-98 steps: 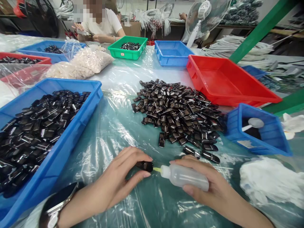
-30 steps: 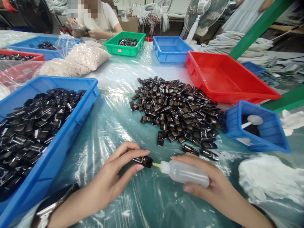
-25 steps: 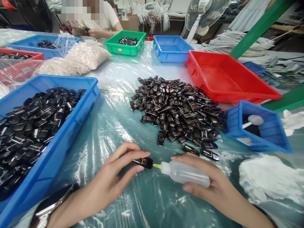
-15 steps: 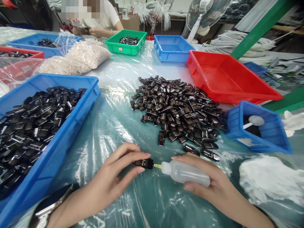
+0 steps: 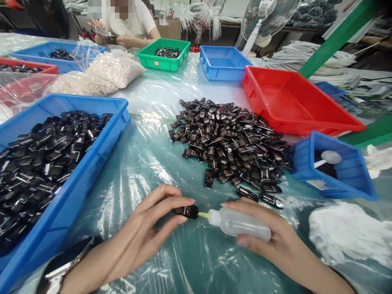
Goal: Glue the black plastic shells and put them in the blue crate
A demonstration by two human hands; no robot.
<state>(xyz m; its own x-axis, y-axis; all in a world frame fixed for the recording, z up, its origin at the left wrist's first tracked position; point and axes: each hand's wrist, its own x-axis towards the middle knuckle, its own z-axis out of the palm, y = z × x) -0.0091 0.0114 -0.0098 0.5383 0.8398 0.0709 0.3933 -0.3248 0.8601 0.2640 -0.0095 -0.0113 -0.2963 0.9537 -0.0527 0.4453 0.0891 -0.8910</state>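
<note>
- Part [image 5: 190, 211]: in left hand [image 5: 144, 222], pinched between thumb and fingers, end at the bottle's [image 5: 241, 223] nozzle [image 5: 203, 214].
- Right hand [image 5: 277, 232] wraps the bottle.
- I judge the part light, stiff, slick; best held by its long edges, clear of the nozzle end.

Lower centre: single part [image 5: 189, 211] between left fingers [image 5: 180, 201]; nozzle [image 5: 203, 214] of bottle [image 5: 241, 224] at its right end, bottle crosswise in right fingers [image 5: 245, 205]. Behind them, mid-frame, heap of parts [image 5: 226, 143] directly on worktop [image 5: 143, 151]. Left edge: large tray [image 5: 92, 163] with more parts inside; bag [image 5: 116, 69] beyond it, upper left. Upper centre, side by side: parts-filled tray [image 5: 168, 64] on the left, shallow tray [image 5: 225, 75] on the right. Behind heap to the right, wide tray [image 5: 294, 102]; nearer, bin [image 5: 343, 188] with spoon [image 5: 332, 157] inside. Lower right, before bin: crumpled wad [image 5: 346, 232]. Upper left, far side: seated person [image 5: 134, 22].
</note>
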